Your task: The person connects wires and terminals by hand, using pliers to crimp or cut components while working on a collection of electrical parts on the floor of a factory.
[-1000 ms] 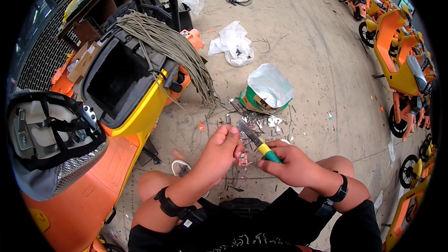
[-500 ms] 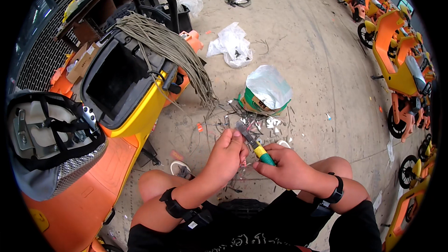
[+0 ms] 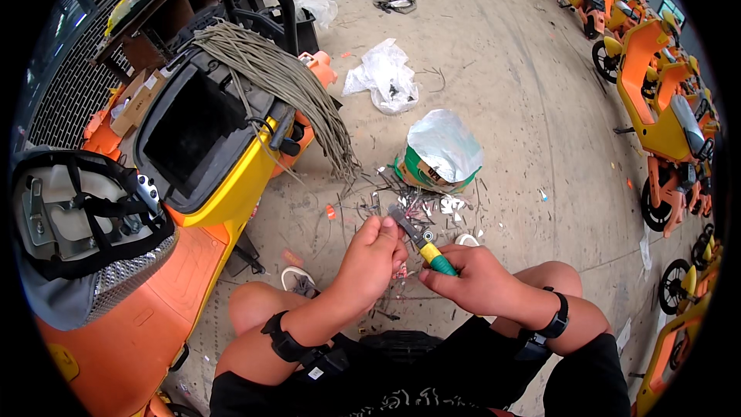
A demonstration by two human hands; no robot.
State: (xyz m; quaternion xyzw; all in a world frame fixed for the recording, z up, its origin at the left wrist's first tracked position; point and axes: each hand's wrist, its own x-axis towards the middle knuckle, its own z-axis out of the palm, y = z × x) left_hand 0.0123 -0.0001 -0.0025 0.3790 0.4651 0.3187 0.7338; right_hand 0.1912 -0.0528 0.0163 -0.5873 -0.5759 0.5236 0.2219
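Observation:
My right hand is closed around a hand tool with a green-and-yellow handle. Its flat grey metal head slants up and left; whether it is a knife or pliers I cannot tell. Fingers curled, my left hand pinches right beside the tip of that head. What lies in this pinch is hidden, though a bit of something reddish shows under the fingers. Below both hands, dark scraps and white pieces litter the floor.
An opened sack with a green outside stands beyond the hands. To the left are a yellow-orange vehicle, its dark bin draped with a grey cord bundle, and an upturned seat. Orange scooters line the right; a plastic bag lies farther off.
Both hands and the tool hold almost the same place; the right-hand fingers have shifted very slightly along the handle. The surroundings look the same.

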